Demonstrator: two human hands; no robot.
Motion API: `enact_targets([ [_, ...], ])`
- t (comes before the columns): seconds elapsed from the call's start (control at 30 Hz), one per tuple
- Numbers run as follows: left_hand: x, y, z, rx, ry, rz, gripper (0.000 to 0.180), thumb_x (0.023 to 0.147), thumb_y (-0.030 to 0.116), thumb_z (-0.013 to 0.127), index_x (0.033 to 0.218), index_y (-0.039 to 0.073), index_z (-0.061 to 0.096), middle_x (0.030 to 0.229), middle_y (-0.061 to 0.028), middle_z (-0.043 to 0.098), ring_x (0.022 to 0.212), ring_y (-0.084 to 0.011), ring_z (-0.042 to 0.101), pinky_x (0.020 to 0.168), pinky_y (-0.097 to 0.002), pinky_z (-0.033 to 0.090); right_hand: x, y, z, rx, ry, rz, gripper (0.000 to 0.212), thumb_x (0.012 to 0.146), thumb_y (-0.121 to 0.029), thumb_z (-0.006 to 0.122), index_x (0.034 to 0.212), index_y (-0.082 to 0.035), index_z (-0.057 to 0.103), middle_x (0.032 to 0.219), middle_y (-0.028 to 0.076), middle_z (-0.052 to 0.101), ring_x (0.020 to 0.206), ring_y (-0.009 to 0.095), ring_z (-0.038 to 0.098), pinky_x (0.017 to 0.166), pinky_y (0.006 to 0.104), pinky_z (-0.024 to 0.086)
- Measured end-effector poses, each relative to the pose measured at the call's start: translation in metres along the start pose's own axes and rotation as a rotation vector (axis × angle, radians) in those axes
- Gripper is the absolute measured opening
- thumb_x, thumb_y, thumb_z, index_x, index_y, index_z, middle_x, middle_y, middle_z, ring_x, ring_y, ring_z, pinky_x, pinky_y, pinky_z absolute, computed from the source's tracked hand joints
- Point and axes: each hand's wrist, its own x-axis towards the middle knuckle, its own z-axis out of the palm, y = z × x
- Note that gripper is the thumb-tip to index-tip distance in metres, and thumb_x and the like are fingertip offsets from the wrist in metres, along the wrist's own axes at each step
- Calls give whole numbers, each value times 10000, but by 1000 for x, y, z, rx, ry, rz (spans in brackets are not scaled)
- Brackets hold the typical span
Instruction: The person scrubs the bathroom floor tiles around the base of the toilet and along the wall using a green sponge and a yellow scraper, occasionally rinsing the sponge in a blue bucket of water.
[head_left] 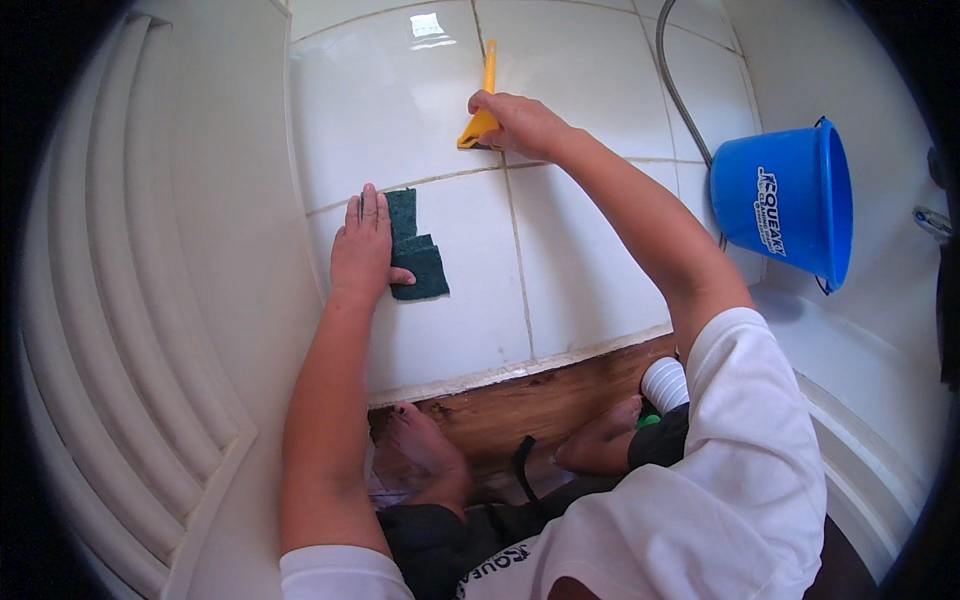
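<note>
My left hand [366,240] lies flat on the white tiles with its fingers stretched out. Its thumb rests over the edge of two overlapping dark green scouring pads [421,268], and the fingers lie along the upper pad's left side. Farther out and to the right, my right hand [522,126] is closed around a yellow scraper [483,126]. The scraper's handle points away from me, and its wide end sits against the tile near a grout line.
A blue bucket [770,195] with a white print is at the right, beside a grey hose [672,85]. A louvred white panel [120,300] borders the left. Nearer me runs a brown wooden strip [500,400], with a white ribbed object [664,384] near my foot.
</note>
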Motion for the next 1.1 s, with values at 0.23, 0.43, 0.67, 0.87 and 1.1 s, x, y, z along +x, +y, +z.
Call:
enact_targets([
  [0.23, -2, -5, 7, -74, 37, 18, 1218, 458, 422, 853, 1413, -9, 231, 1505, -152, 180, 1361, -309, 254, 1055, -363, 371, -9, -2, 8, -13, -40, 12, 339, 842, -133, 634, 1138, -118, 469, 1061, 138, 591, 985, 303, 583, 855, 376, 471],
  [0.43, -1, -5, 5, -133, 14, 7, 1214, 456, 376, 864, 1413, -14, 226, 1504, -159, 178, 1366, -318, 240, 1067, -360, 357, -13, -3, 11, -58, -49, -55, 374, 832, -194, 652, 1147, -129, 462, 1038, 138, 599, 965, 312, 600, 821, 402, 481],
  [0.67, -3, -5, 4, -142, 15, 6, 1215, 451, 353, 866, 1415, -11, 223, 1504, -156, 178, 1365, -320, 241, 1060, -362, 368, -10, 3, 13, -31, -79, -98, 382, 841, -188, 640, 1165, -141, 443, 1058, 130, 592, 977, 309, 595, 838, 402, 479],
  [0.87, -2, -3, 0, -160, 8, 16, 1210, 452, 347, 867, 1413, -8, 223, 1506, -153, 170, 1364, -323, 241, 1056, -368, 375, -9, 7, 14, -26, -115, -92, 382, 840, -184, 641, 1158, -143, 434, 1055, 124, 593, 970, 312, 596, 830, 402, 480],
  [1.1, -3, -3, 1, -198, 10, -4, 1207, 448, 333, 872, 1414, 1, 228, 1508, -144, 158, 1367, -325, 229, 1057, -391, 373, -6, -2, 15, -40, -104, -73, 364, 845, -172, 633, 1150, -127, 439, 1078, 137, 587, 992, 317, 585, 847, 396, 476],
])
